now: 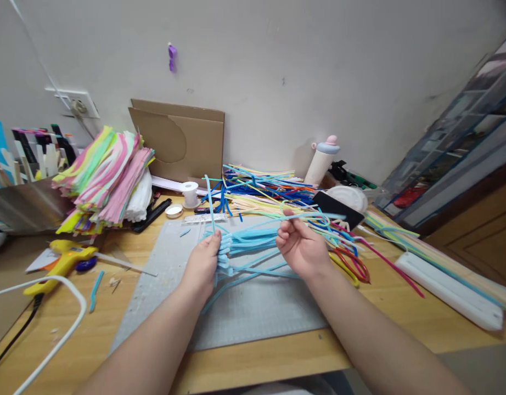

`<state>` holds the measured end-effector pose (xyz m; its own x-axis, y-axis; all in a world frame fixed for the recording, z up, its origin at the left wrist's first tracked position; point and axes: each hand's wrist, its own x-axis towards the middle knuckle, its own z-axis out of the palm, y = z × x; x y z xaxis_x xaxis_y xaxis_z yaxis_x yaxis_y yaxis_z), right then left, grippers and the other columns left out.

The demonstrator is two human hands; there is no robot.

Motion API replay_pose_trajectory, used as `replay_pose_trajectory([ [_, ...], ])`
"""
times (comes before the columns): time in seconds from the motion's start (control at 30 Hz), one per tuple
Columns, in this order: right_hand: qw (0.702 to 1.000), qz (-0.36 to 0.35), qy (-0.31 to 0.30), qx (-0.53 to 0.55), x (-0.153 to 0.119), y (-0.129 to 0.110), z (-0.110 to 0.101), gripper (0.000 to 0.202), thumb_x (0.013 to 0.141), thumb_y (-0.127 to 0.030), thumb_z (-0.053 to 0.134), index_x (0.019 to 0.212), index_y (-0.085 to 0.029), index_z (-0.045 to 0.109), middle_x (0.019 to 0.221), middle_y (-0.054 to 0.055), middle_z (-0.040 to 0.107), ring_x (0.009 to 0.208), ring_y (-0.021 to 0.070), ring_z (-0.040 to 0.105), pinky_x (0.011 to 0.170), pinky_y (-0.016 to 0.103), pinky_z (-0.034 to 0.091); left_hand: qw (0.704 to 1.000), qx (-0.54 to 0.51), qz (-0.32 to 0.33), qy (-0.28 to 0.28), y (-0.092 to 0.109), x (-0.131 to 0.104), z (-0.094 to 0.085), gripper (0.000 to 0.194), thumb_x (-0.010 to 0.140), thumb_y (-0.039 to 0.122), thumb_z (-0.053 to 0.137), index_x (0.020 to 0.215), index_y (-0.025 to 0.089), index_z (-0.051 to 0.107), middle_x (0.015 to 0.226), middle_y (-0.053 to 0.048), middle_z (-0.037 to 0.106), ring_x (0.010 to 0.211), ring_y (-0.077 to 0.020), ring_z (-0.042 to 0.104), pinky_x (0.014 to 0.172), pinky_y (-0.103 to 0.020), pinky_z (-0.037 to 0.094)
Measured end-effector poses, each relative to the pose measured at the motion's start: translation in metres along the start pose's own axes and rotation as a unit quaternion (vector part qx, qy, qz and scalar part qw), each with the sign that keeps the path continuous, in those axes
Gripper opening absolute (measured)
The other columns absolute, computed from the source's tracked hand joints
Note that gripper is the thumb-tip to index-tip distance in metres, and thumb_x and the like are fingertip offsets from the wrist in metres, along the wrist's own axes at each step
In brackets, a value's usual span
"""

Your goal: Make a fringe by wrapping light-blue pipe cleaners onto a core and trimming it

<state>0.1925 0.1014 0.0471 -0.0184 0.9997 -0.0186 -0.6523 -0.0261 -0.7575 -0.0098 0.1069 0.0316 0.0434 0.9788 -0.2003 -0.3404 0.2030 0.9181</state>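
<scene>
Over the grey cutting mat, my left hand grips the blue pipe cleaners near one end of the bunch. My right hand, fingers curled, is above the mat's right part; a blue strand passes its fingertips, but I cannot tell whether I pinch it. A yellow glue gun lies left of the mat.

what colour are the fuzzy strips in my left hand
The strips are light blue, as the head view shows.
</scene>
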Motion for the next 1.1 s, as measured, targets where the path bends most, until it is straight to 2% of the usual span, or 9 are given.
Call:
replay_pose_trajectory([
  [0.03,1.0,-0.004,0.024,0.0,0.002,0.006,-0.001,0.021,0.072,-0.029,0.067,0.092,-0.027,0.063,0.076,-0.003,0.064,0.063,0.0092,0.056,0.063,0.022,0.046,1.0,0.007,-0.001,-0.001,-0.004,0.0,0.001,0.038,0.071,0.052,0.064,0.062,0.017,0.051,0.046,0.006,0.049,0.038,-0.0066,0.04,0.038,-0.018,0.031],
  [0.1,0.999,0.021,0.024,-0.023,0.003,0.021,0.0,0.029,0.066,-0.021,0.072,0.093,-0.024,0.063,0.083,-0.002,0.065,0.069,0.01,0.059,0.067,0.024,0.048,1.0,0.027,0.006,-0.001,-0.012,0.0,0.002,0.037,0.071,0.053,0.063,0.065,0.017,0.053,0.047,0.006,0.052,0.039,-0.0079,0.042,0.04,-0.02,0.033],
  [0.2,0.99,0.061,-0.019,-0.126,-0.005,0.043,0.006,0.026,0.064,-0.025,0.075,0.086,-0.018,0.064,0.083,0.002,0.065,0.072,0.0131,0.061,0.067,0.027,0.049,0.996,0.076,0.042,-0.009,-0.024,-0.001,0.002,0.037,0.072,0.053,0.062,0.071,0.016,0.057,0.053,0.004,0.056,0.047,-0.0104,0.048,0.047,-0.022,0.04],
  [0.27,0.981,0.051,-0.044,-0.182,-0.011,0.05,0.01,0.024,0.066,-0.03,0.074,0.084,-0.016,0.064,0.082,0.003,0.064,0.072,0.0139,0.06,0.065,0.027,0.049,0.991,0.112,0.066,-0.013,-0.028,-0.002,0.002,0.038,0.073,0.053,0.061,0.07,0.016,0.057,0.055,0.003,0.054,0.05,-0.0108,0.048,0.049,-0.022,0.039],
  [0.4,0.976,0.022,-0.077,-0.202,-0.02,0.049,0.017,0.028,0.07,-0.036,0.071,0.089,-0.017,0.063,0.073,0.0,0.062,0.065,0.0124,0.058,0.063,0.027,0.049,0.981,0.164,0.102,-0.001,-0.03,-0.006,0.002,0.037,0.077,0.051,0.059,0.067,0.016,0.055,0.053,0.005,0.047,0.048,-0.0086,0.039,0.045,-0.02,0.032],
  [0.53,0.976,0.01,-0.066,-0.207,-0.023,0.046,0.019,0.028,0.071,-0.035,0.071,0.092,-0.019,0.061,0.069,-0.002,0.061,0.061,0.0118,0.056,0.062,0.026,0.048,0.971,0.197,0.132,-0.014,-0.026,-0.01,0.005,0.035,0.079,0.049,0.056,0.067,0.017,0.054,0.053,0.006,0.041,0.049,-0.0084,0.035,0.046,-0.02,0.028],
  [0.8,0.981,-0.012,-0.023,-0.193,-0.027,0.047,0.021,0.02,0.07,-0.036,0.071,0.075,-0.019,0.062,0.066,-0.002,0.058,0.061,0.0128,0.055,0.062,0.027,0.048,0.958,0.224,0.176,-0.035,-0.017,-0.02,0.01,0.03,0.081,0.043,0.054,0.068,0.017,0.055,0.059,0.005,0.043,0.055,-0.0102,0.037,0.052,-0.021,0.03],
  [1.0,0.978,-0.037,-0.051,-0.197,-0.032,0.047,0.021,0.015,0.075,-0.034,0.066,0.072,-0.02,0.063,0.073,0.0,0.059,0.065,0.0139,0.056,0.062,0.028,0.049,0.949,0.243,0.2,-0.017,-0.012,-0.025,0.011,0.028,0.081,0.042,0.053,0.065,0.018,0.053,0.057,0.005,0.042,0.055,-0.0112,0.036,0.052,-0.022,0.03],
  [1.1,0.978,-0.038,-0.062,-0.197,-0.034,0.049,0.02,0.016,0.077,-0.036,0.064,0.077,-0.02,0.064,0.072,0.0,0.06,0.065,0.0153,0.057,0.064,0.03,0.05,0.942,0.26,0.213,-0.001,-0.011,-0.027,0.011,0.028,0.082,0.042,0.052,0.067,0.019,0.054,0.057,0.005,0.044,0.055,-0.0117,0.038,0.053,-0.022,0.03],
])
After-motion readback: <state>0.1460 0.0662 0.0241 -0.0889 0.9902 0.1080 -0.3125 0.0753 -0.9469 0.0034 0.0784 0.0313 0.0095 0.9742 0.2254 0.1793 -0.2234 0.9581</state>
